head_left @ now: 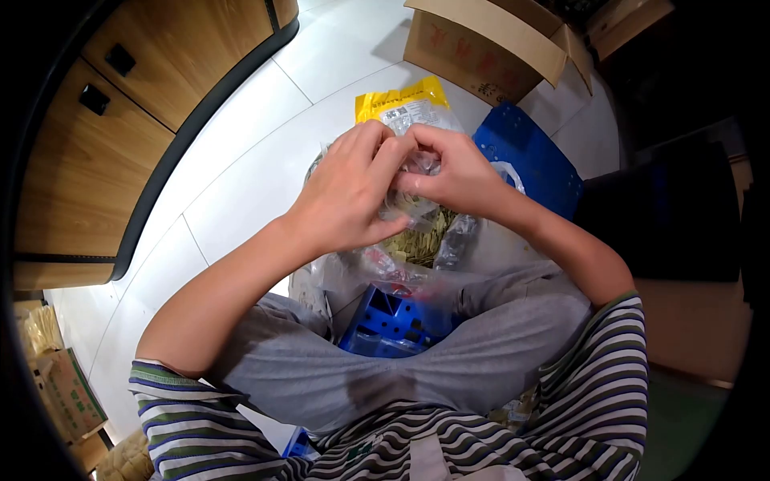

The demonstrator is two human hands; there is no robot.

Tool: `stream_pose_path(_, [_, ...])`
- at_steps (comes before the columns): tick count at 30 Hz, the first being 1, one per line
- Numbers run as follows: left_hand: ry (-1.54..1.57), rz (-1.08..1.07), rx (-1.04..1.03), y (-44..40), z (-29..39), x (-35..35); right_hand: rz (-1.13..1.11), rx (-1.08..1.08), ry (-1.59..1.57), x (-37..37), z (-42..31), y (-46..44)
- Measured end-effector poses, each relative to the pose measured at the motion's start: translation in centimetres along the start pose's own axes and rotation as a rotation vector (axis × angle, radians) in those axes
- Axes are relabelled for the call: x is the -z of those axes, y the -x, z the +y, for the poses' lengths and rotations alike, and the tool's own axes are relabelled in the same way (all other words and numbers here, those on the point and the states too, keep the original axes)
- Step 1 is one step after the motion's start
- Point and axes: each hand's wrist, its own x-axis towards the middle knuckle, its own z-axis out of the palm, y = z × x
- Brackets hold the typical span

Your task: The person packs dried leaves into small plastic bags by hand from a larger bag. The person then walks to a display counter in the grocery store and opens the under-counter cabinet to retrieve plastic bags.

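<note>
My left hand and my right hand meet in front of me, fingers bent and pinching a clear plastic bag between them. The left fingertips are partly hidden behind the hand. Just below, dried greenish-yellow plant pieces show through clear plastic; whether this is the same bag, I cannot tell. More crumpled clear plastic with some red print lies around them. A yellow and white printed packet is on the floor beyond my fingers.
An open cardboard box stands at the back, with a blue panel to the right. A blue plastic crate sits between my legs. Wooden cabinets line the left; another printed carton is at lower left.
</note>
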Motion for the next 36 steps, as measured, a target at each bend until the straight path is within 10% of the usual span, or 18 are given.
stream_pose_path(7, [-0.084, -0.119, 0.299, 0.7, -2.1, 1.1, 0.059, -0.208, -0.415, 1.6, 4.8, -0.4])
stream_pose_path(13, [-0.138, -0.277, 0.323, 2.2, -4.2, 1.5, -0.643, 0.023, 0.764, -4.4, 19.0, 5.7])
stream_pose_path(22, [-0.014, -0.369, 0.283, 2.0, -4.8, 1.3, -0.729, 0.377, 1.253, -10.3, 26.9, 7.6])
stream_pose_path(36, [0.135, -0.497, 0.365, 2.2, -5.1, 0.6, -0.504, 0.264, 0.542, -4.8, 18.1, 5.6])
